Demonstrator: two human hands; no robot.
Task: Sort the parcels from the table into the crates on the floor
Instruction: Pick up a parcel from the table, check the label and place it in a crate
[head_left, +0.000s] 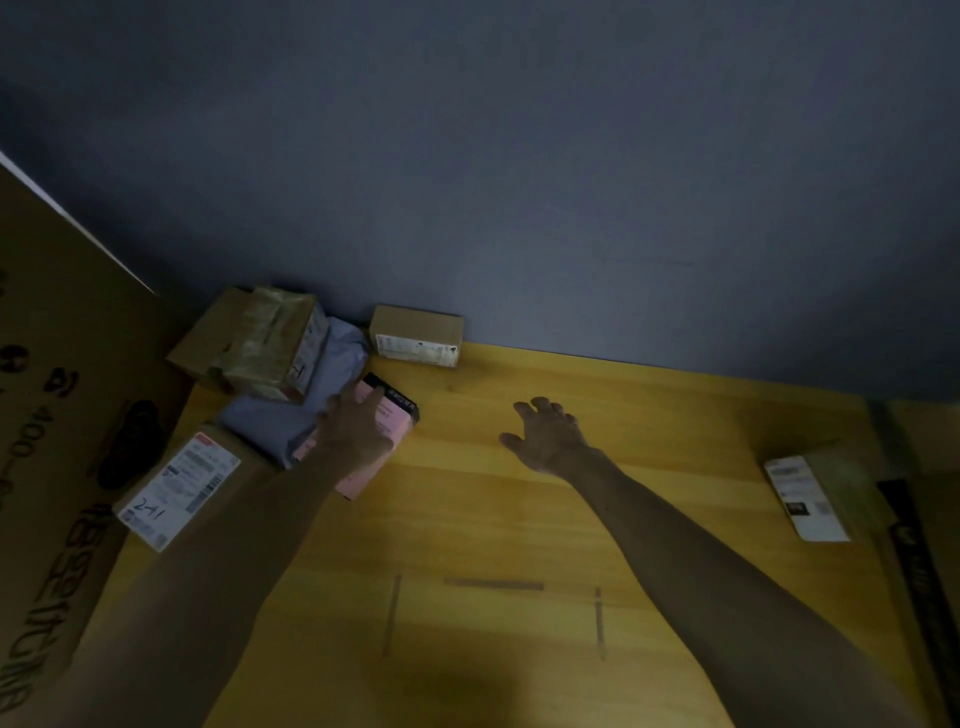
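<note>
Left hand (358, 426) rests on pink parcel (379, 441); right hand (545, 436) hovers.

Two bare forearms — no sleeves, left hand (358, 426), right hand (548, 434)

Dim rm: blue-grey wall (519, 156) behind yellow wood table (519, 509).

Pretty dim shot overall, heavy vignetting so the corners go nearly black. Brightest patch is the middle of the yellow counter (519, 499) and the wall (519, 182) just above it, like the light's coming from near the camera. Soft shadow pools at the bottom edge. Wide-angle bends the counter's far edge. Everything's a bit soft and noisy; the box labels at the left are mostly unreadable.
</note>
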